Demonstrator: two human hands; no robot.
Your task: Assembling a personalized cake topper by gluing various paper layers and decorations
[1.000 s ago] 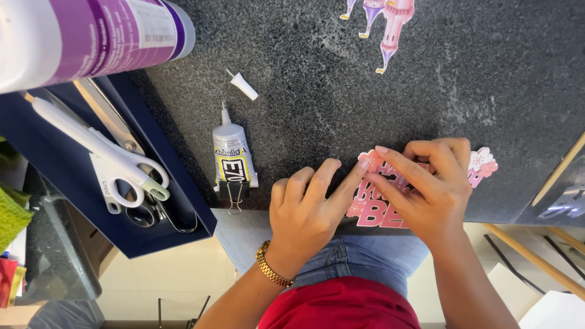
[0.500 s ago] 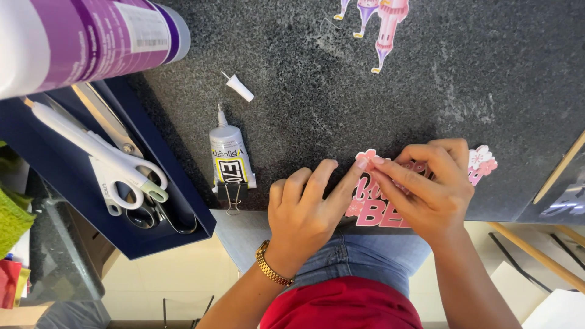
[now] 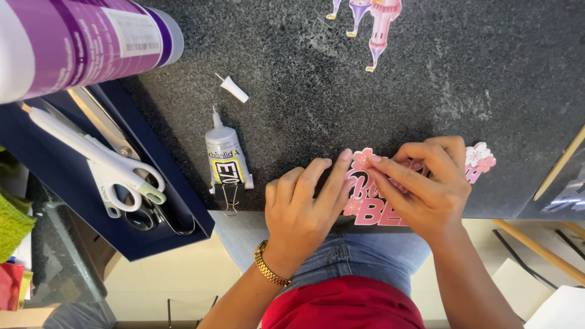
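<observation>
A pink paper cutout (image 3: 372, 210) with block letters and small flowers lies flat at the near edge of the dark speckled countertop (image 3: 499, 79), at about 5 o'clock in the view, and both hands are pressed down on it. The left hand (image 3: 301, 210) lies at its 9 o'clock side, fingers stretched out flat with the tips on the cutout's edge, gripping nothing; a gold watch (image 3: 270, 268) sits on that wrist. The right hand (image 3: 426, 189) covers the cutout's middle and 3 o'clock side, fingers curled with the tips pinching or pressing the paper, though I cannot tell whether they actually hold it. Just beside the left hand, at its 9 o'clock, a small glue tube (image 3: 226, 161) lies with a binder clip on its tail, and its white cap (image 3: 233, 89) lies apart at 12 o'clock of the tube. Farther toward 9 o'clock a navy tray (image 3: 177, 201) holds white-handled scissors (image 3: 103, 164). A purple can (image 3: 79, 42) fills the 10 o'clock corner, and a pink figure cutout (image 3: 372, 24) lies at 12 o'clock.
</observation>
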